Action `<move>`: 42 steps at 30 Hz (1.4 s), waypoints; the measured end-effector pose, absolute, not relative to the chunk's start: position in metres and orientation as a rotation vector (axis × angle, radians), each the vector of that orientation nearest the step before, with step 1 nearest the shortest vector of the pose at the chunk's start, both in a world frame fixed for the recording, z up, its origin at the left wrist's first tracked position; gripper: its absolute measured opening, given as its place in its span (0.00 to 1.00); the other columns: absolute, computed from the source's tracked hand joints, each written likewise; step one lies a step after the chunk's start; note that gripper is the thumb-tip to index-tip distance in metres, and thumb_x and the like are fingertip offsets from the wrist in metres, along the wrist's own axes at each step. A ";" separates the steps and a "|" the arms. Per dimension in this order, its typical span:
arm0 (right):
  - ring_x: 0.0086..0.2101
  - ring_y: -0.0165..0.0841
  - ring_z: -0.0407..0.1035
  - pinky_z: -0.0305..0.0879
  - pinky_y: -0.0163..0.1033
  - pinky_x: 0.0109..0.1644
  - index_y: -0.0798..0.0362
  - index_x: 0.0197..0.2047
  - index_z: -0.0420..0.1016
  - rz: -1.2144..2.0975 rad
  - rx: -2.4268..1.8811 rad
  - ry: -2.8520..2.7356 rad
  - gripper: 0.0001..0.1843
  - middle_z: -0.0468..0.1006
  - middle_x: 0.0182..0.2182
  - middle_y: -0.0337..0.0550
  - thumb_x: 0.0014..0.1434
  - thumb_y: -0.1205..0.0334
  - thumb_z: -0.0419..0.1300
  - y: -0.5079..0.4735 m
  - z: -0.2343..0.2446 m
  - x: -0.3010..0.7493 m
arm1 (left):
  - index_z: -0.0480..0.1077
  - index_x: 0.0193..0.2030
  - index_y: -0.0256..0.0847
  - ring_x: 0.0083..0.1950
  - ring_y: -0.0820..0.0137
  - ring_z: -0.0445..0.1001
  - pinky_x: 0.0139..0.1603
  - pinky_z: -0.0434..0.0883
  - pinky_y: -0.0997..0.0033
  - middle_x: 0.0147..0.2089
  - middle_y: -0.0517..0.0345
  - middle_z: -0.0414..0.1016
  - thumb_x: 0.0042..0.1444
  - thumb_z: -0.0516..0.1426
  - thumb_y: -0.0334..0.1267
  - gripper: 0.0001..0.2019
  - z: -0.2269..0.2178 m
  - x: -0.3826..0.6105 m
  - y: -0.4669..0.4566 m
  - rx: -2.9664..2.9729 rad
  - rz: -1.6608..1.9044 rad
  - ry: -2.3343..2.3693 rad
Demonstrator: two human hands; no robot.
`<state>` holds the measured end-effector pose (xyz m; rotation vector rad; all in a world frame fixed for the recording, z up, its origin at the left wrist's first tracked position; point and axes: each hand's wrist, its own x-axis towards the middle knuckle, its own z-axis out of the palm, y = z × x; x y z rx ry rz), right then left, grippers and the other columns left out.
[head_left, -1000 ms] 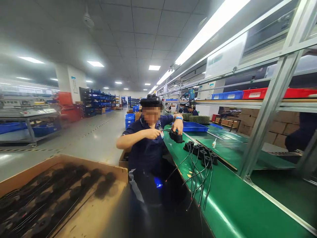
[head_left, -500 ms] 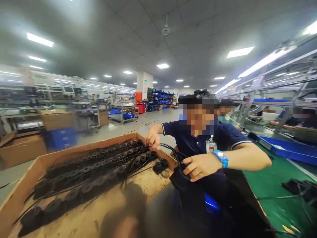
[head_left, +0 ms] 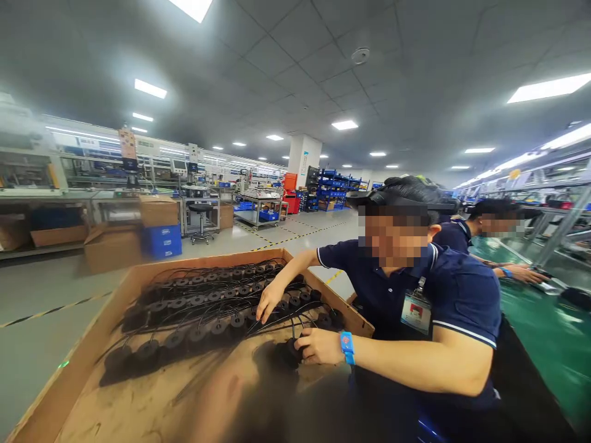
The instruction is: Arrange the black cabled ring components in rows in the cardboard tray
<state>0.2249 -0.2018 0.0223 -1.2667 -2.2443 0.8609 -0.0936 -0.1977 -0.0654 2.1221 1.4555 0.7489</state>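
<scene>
Neither of my hands can be made out. A smeared skin-toned shape shows at the bottom, and I cannot tell what it is. Across the wooden tray, a co-worker leans over rows of black ring-shaped parts with thin black cables. The co-worker's bare-wristed hand reaches down to the cables among the rows. The other hand, with a blue wristband, grips a black round part low over the near side of the tray.
A second co-worker sits at a green bench on the right. Cardboard boxes and a blue bin stand on the floor to the left. Further back are a stool and a trolley.
The view has turned left. The co-worker's wristbanded hand has come down into the tray with the black part, and the other hand has lowered from holding cables up to the rows.
</scene>
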 end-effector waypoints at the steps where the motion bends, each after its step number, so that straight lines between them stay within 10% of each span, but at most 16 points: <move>1: 0.44 0.32 0.75 0.68 0.46 0.58 0.49 0.25 0.77 0.866 -1.254 -2.234 0.11 0.81 0.29 0.39 0.58 0.57 0.65 -0.196 0.016 0.226 | 0.75 0.36 0.50 0.46 0.59 0.79 0.48 0.77 0.61 0.40 0.57 0.79 0.58 0.46 0.46 0.16 -0.063 -0.096 -0.196 2.118 0.744 1.443; 7: 0.49 0.35 0.75 0.59 0.51 0.67 0.44 0.26 0.80 0.994 -1.181 -2.315 0.12 0.83 0.30 0.34 0.54 0.71 0.65 -0.162 -0.006 0.229 | 0.72 0.53 0.47 0.60 0.60 0.72 0.63 0.70 0.61 0.57 0.52 0.75 0.55 0.49 0.40 0.20 -0.068 -0.052 -0.182 2.155 0.705 1.280; 12: 0.56 0.31 0.70 0.49 0.36 0.71 0.26 0.32 0.81 1.089 -1.161 -2.451 0.29 0.83 0.39 0.24 0.54 0.79 0.59 -0.149 0.000 0.236 | 0.50 0.71 0.26 0.74 0.61 0.54 0.75 0.55 0.61 0.73 0.40 0.55 0.51 0.51 0.34 0.38 -0.092 0.012 -0.163 2.131 0.615 1.211; 26: 0.62 0.36 0.64 0.47 0.36 0.71 0.21 0.46 0.76 1.146 -1.142 -2.478 0.36 0.70 0.59 0.16 0.48 0.79 0.61 -0.149 0.012 0.258 | 0.68 0.59 0.35 0.64 0.52 0.63 0.69 0.54 0.51 0.60 0.43 0.68 0.53 0.55 0.37 0.25 -0.086 0.042 -0.153 2.237 0.543 1.497; 33: 0.54 0.40 0.72 0.51 0.42 0.70 0.37 0.19 0.79 1.256 -1.059 -2.427 0.23 0.78 0.50 0.20 0.44 0.79 0.56 -0.140 0.011 0.264 | 0.68 0.56 0.37 0.63 0.53 0.65 0.63 0.62 0.53 0.60 0.45 0.69 0.50 0.59 0.38 0.25 -0.085 0.035 -0.138 2.176 0.397 1.432; 42: 0.51 0.38 0.75 0.58 0.43 0.69 0.41 0.18 0.78 1.283 -1.297 -1.952 0.21 0.83 0.37 0.27 0.43 0.81 0.58 -0.165 -0.005 0.278 | 0.61 0.64 0.39 0.66 0.56 0.62 0.65 0.61 0.57 0.63 0.45 0.65 0.50 0.58 0.38 0.32 -0.084 0.046 -0.139 2.121 0.499 1.377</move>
